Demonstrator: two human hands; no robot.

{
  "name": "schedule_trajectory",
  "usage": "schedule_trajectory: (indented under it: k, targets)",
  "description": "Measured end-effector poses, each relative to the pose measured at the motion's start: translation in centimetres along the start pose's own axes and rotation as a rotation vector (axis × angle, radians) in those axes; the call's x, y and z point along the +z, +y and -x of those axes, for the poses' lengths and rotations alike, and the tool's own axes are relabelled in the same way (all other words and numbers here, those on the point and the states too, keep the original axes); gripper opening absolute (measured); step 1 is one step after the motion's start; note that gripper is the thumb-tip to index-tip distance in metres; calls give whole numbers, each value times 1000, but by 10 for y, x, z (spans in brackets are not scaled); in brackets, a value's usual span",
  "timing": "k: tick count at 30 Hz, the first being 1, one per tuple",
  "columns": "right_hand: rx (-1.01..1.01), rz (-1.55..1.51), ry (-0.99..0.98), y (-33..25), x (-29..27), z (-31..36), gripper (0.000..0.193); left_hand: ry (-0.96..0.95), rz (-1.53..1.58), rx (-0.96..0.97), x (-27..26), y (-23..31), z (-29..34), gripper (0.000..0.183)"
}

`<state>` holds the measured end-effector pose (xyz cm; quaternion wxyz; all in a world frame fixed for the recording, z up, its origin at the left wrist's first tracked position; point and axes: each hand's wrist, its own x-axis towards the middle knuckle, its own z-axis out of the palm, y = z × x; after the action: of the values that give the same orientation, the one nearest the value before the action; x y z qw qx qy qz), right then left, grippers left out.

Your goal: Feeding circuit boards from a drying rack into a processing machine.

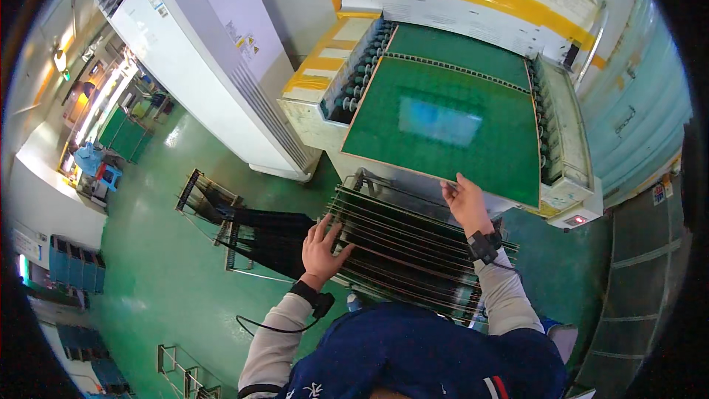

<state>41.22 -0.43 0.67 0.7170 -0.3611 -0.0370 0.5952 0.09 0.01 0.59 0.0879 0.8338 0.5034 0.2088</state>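
while the right hand [467,207] reaches to the near edge of the green panel [443,129], i see its thumb and fingers part bent at that edge; i cannot tell from here whether they pinch it or only touch. the left hand [323,255] is palm down with its fingers spread over the left end of the slatted rack [406,236], which i take as a way to steady it or to keep a bearing on it.

the panel lies flat on the white machine [306,114], between two rows of rollers [362,77], its near edge jutting toward the person. i judge the rollers carry it and the overhang leaves an edge for fingers. a second green panel [458,46] lies beyond a dotted strip. the rack sits close below the overhang, probably so little reaching is needed.

that rack also fills the space between the person's dark blue top [428,351] and the machine, so i would call it the main obstacle. a tall white cabinet [199,66] hems in the left, and another rack [210,199] with something black stands on the green floor [170,273] near the left hand. a thin cable [258,330] loops from the left wristband [310,295] and could snag.
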Motion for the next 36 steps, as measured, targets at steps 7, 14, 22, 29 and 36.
schedule_trajectory:
  k: [7, 14, 22, 29, 36]
  targets:
    - [-4, 1, 6, -3, 1, -19, 21, -7, -10, -18, -1, 2, 0, 62]
    - [-16, 12, 13, -1, 3, -28, 23, 13, 24, -6, -2, 4, -1, 60]
    - [1, 9, 27, -3, 7, -30, 23, 14, 16, -6, -5, 5, -2, 59]
    - [-7, -8, 28, -1, 4, -36, 22, 12, 23, 1, -5, 5, -2, 59]
    - [-34, 30, 24, -4, -4, -47, 24, 21, 36, 13, -4, 5, -3, 59]
